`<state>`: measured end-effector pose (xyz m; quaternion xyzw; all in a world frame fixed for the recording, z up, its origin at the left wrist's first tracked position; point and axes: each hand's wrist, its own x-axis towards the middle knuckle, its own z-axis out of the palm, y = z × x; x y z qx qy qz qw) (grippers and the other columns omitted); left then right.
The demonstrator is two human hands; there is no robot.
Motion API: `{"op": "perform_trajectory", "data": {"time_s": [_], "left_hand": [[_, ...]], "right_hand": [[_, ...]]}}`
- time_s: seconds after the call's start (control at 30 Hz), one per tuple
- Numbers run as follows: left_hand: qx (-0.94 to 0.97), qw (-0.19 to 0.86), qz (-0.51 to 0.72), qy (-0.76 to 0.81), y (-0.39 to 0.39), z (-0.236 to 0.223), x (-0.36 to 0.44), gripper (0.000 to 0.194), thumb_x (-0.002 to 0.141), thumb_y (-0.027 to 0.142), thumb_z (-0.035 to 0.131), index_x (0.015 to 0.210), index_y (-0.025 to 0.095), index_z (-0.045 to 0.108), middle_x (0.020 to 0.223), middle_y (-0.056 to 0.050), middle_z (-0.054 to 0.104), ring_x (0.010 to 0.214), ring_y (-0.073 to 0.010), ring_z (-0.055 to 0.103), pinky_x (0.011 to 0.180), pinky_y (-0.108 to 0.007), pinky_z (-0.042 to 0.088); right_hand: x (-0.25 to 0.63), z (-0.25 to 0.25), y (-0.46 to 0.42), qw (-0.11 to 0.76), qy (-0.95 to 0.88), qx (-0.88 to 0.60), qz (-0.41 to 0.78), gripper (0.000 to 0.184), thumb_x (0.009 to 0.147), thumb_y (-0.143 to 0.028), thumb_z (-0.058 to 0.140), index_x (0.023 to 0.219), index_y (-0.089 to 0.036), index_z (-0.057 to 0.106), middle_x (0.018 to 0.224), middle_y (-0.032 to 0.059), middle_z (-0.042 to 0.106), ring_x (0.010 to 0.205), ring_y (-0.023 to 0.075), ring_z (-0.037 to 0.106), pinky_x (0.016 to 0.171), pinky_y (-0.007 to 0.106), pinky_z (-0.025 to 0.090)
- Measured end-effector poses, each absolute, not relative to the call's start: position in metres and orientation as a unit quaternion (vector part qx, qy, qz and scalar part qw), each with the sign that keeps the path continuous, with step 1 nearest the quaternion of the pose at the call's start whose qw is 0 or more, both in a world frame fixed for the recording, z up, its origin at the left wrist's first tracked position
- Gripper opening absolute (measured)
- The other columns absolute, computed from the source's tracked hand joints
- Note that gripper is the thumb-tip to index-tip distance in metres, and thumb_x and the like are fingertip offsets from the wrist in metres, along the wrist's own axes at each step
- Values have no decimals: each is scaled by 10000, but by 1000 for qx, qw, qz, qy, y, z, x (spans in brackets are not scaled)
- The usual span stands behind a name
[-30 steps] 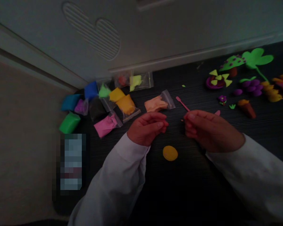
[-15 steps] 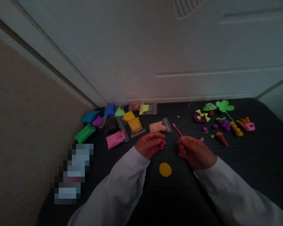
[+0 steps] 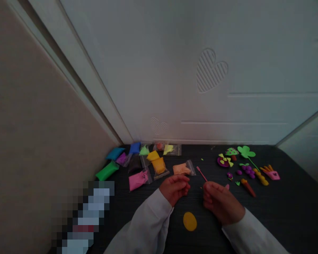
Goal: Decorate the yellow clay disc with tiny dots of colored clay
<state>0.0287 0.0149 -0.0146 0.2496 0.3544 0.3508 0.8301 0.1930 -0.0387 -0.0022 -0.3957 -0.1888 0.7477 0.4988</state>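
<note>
My left hand is closed over the dark tabletop, fingers curled and thumb pressed against them. Any small thing between them is hidden. Facing it, my right hand is also closed, thumb and index finger pinched. A thin pink modelling tool reaches up to its fingertips; I cannot tell whether it is held or lies behind. A pink piece shows past the knuckles. Between my forearms lies a flat yellow clay disc. Just beyond my left hand is a bag of peach clay.
Clay packets, such as pink, green and yellow, lie at left. Clay models, including a four-lobed green leaf, purple grapes and fries in a pink holder, are at right. A white panel rises behind.
The camera view has tilted up, so the table and hands sit lower in the picture. Both hands keep nearly the same closed pose, and the disc stays between the forearms.
</note>
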Motion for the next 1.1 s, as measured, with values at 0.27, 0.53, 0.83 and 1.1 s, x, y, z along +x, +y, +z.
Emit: {"op": "perform_trajectory", "data": {"time_s": [0.27, 0.53, 0.83, 1.1], "left_hand": [[247, 836, 344, 349, 15, -17, 28, 262, 478, 116, 715, 720, 116, 614, 591, -33, 632, 537, -82, 564, 552, -201, 419], [231, 840, 333, 362, 15, -13, 27, 229, 497, 103, 698, 709, 130, 616, 584, -22, 630, 535, -76, 565, 536, -187, 423], [245, 833, 331, 369, 17, -9, 26, 208, 517, 89, 682, 709, 138, 619, 587, -15, 632, 537, -75, 568, 522, -180, 430], [256, 831, 333, 365, 18, -10, 28, 247, 486, 110, 705, 716, 134, 618, 586, -17, 638, 539, -74, 575, 540, -175, 443]], "right_hand": [[193, 2, -42, 492, -191, -368, 765, 195, 660, -300, 628, 604, -154, 510, 536, -28, 400, 492, 54, 333, 437, 194, 228], [197, 6, -42, 495, -170, -359, 773, 195, 687, -315, 599, 611, -152, 523, 531, -25, 427, 481, 48, 350, 443, 191, 237], [201, 13, -39, 521, -154, -326, 774, 209, 698, -336, 578, 605, -161, 513, 509, -37, 419, 467, 51, 351, 447, 195, 246], [205, 16, -39, 538, -175, -315, 762, 141, 676, -280, 603, 653, -158, 537, 524, -39, 438, 488, 50, 390, 455, 193, 278]]}}
